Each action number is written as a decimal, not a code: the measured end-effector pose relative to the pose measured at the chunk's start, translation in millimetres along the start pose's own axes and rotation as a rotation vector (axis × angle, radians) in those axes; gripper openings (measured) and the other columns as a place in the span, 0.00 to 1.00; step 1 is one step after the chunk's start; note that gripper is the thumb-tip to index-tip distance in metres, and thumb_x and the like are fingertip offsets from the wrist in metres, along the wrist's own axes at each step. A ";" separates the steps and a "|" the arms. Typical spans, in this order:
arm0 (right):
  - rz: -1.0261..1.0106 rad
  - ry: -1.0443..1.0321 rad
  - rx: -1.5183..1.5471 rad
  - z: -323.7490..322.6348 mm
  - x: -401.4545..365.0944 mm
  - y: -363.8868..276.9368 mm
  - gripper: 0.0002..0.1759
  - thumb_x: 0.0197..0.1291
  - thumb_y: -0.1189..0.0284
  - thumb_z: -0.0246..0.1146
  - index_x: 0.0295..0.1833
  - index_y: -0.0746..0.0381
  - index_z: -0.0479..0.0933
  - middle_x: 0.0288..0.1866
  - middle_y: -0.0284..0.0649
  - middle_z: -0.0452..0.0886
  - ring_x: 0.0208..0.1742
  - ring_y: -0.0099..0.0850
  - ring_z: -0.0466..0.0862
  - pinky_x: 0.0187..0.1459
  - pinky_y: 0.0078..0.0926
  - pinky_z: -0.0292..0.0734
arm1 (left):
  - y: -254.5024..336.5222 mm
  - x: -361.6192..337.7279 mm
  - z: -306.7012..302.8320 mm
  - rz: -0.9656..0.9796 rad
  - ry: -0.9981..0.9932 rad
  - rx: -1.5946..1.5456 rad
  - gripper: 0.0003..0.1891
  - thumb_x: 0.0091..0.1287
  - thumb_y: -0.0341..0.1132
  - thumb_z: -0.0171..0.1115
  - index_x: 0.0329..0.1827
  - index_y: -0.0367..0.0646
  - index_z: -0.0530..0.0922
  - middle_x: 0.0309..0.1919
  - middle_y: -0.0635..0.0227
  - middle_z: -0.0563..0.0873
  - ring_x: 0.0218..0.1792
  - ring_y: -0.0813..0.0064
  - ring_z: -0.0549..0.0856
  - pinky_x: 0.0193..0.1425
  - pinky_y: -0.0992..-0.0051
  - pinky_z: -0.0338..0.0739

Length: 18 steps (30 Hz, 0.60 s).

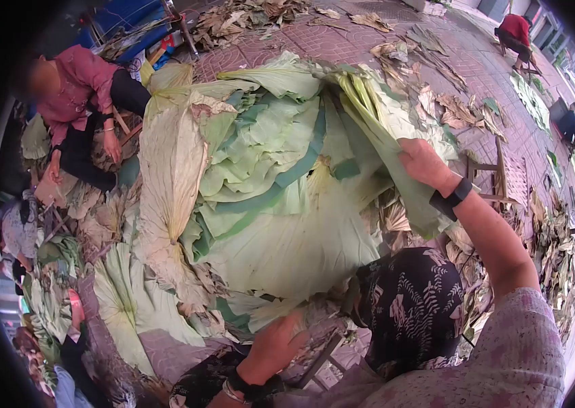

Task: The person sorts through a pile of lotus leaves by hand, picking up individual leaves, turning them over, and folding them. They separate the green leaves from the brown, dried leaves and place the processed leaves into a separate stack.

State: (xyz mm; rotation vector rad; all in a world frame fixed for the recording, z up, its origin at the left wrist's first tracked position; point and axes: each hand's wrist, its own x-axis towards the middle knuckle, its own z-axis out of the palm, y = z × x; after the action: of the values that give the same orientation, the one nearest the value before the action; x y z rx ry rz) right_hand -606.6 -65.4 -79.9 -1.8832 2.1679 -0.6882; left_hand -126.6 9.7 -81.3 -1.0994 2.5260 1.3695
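The person is working through a heap of lotus leaves [267, 204] that is lying on the brick paving [342, 41]. The right hand [423, 163] is clenching its grip on the gathered edge of a pale folded leaf [372, 122] and holding it up above the heap. The left hand [277, 347] is resting on the heap's near edge, fingers curled; whether its grip is closed on a leaf there I cannot tell. This looks like the step of peeling one leaf off the stack. Freeing it further is calling for a slow, even pull with the heap pinned down, since the leaf looks thin and apt to tear. A person in a pink top [73, 85] is sitting beyond the heap, with dried leaves [454, 109] scattered around.
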 end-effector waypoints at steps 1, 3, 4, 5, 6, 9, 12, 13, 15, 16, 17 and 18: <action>-0.024 -0.042 0.086 -7.9 -11.0 -19.8 0.05 0.54 0.76 0.58 0.34 0.68 0.73 0.29 0.62 0.77 0.35 0.61 0.79 0.38 0.50 0.74 | 1.4 0.7 -4.1 -0.033 0.001 -0.109 0.28 0.71 0.44 0.61 0.67 0.35 0.69 0.51 0.50 0.84 0.51 0.54 0.85 0.54 0.64 0.81; -0.044 -0.140 0.187 -25.6 -25.5 -64.2 0.05 0.54 0.77 0.58 0.33 0.69 0.73 0.28 0.61 0.76 0.33 0.59 0.78 0.37 0.47 0.74 | 0.7 2.6 -11.5 -0.064 0.032 -0.329 0.31 0.73 0.49 0.59 0.69 0.35 0.68 0.53 0.51 0.84 0.54 0.57 0.85 0.57 0.65 0.79; -0.056 -0.195 0.237 -33.5 -29.8 -86.0 0.05 0.54 0.77 0.58 0.33 0.69 0.72 0.27 0.61 0.75 0.32 0.58 0.78 0.36 0.45 0.73 | -0.2 4.5 -14.1 -0.061 0.062 -0.443 0.32 0.73 0.51 0.59 0.70 0.34 0.67 0.55 0.51 0.84 0.56 0.59 0.84 0.60 0.65 0.78; -0.087 -0.223 0.235 -37.6 -33.8 -105.8 0.05 0.54 0.77 0.58 0.33 0.69 0.72 0.27 0.61 0.75 0.31 0.57 0.78 0.35 0.45 0.73 | 1.5 3.8 -19.7 -0.058 0.090 -0.554 0.33 0.74 0.53 0.58 0.70 0.34 0.67 0.56 0.52 0.83 0.58 0.62 0.83 0.62 0.66 0.77; -0.117 -0.246 0.229 -42.0 -36.2 -124.3 0.05 0.54 0.78 0.58 0.32 0.70 0.72 0.27 0.60 0.75 0.31 0.57 0.77 0.35 0.44 0.73 | 9.5 4.8 -30.4 -0.066 0.108 -0.636 0.33 0.75 0.54 0.57 0.71 0.35 0.66 0.57 0.54 0.82 0.58 0.64 0.83 0.63 0.67 0.76; -0.245 -0.366 0.231 -56.0 -45.4 -191.6 0.06 0.55 0.77 0.58 0.35 0.70 0.72 0.27 0.60 0.76 0.32 0.57 0.79 0.36 0.47 0.74 | 26.1 3.6 -54.2 -0.102 0.169 -0.914 0.34 0.77 0.57 0.51 0.74 0.38 0.65 0.60 0.57 0.81 0.60 0.67 0.80 0.65 0.68 0.74; -0.430 -0.487 0.315 -39.3 -80.4 -247.7 0.08 0.56 0.75 0.59 0.38 0.69 0.72 0.28 0.60 0.77 0.35 0.58 0.81 0.39 0.50 0.75 | 15.7 15.1 -62.0 -0.122 0.175 -1.260 0.34 0.78 0.59 0.47 0.75 0.42 0.65 0.61 0.60 0.81 0.61 0.67 0.80 0.66 0.67 0.74; -0.504 -0.524 0.320 -27.2 -98.2 -263.2 0.09 0.57 0.74 0.59 0.39 0.69 0.72 0.30 0.60 0.78 0.37 0.58 0.81 0.42 0.51 0.76 | 24.5 17.0 -66.4 -0.064 0.202 -1.357 0.35 0.77 0.60 0.46 0.75 0.42 0.66 0.62 0.60 0.80 0.61 0.67 0.80 0.67 0.67 0.73; -0.580 -0.664 0.350 5.2 -136.5 -287.8 0.12 0.58 0.70 0.60 0.41 0.69 0.74 0.32 0.61 0.78 0.39 0.59 0.81 0.44 0.52 0.75 | 39.7 14.3 -71.4 0.049 0.259 -1.549 0.36 0.77 0.63 0.45 0.74 0.41 0.67 0.65 0.60 0.78 0.62 0.67 0.80 0.68 0.68 0.73; -0.616 -0.731 0.367 22.3 -149.2 -294.4 0.14 0.59 0.69 0.61 0.42 0.70 0.74 0.33 0.61 0.79 0.40 0.59 0.80 0.45 0.52 0.75 | 28.1 17.1 -70.4 0.026 0.204 -1.596 0.34 0.77 0.61 0.45 0.73 0.43 0.68 0.64 0.64 0.79 0.61 0.69 0.79 0.68 0.69 0.73; -0.639 -0.691 0.410 40.6 -159.0 -293.1 0.16 0.60 0.66 0.62 0.44 0.69 0.75 0.34 0.59 0.79 0.41 0.56 0.81 0.45 0.50 0.75 | 8.6 22.5 -62.7 0.000 0.144 -1.647 0.31 0.78 0.58 0.46 0.73 0.44 0.69 0.64 0.67 0.80 0.61 0.71 0.79 0.68 0.70 0.72; -0.660 -0.648 0.450 58.9 -167.7 -287.5 0.19 0.61 0.63 0.64 0.46 0.69 0.76 0.35 0.57 0.79 0.42 0.54 0.82 0.45 0.48 0.76 | -3.2 22.1 -55.1 -0.020 0.081 -1.698 0.28 0.79 0.56 0.46 0.72 0.46 0.70 0.63 0.70 0.80 0.60 0.74 0.79 0.68 0.71 0.72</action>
State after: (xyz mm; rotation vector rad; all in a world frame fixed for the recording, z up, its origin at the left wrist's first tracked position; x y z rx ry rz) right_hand -297.4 59.9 -25.9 -2.1405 0.9150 -0.4920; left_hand -126.5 -45.3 -58.6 -1.0868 0.7895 3.4398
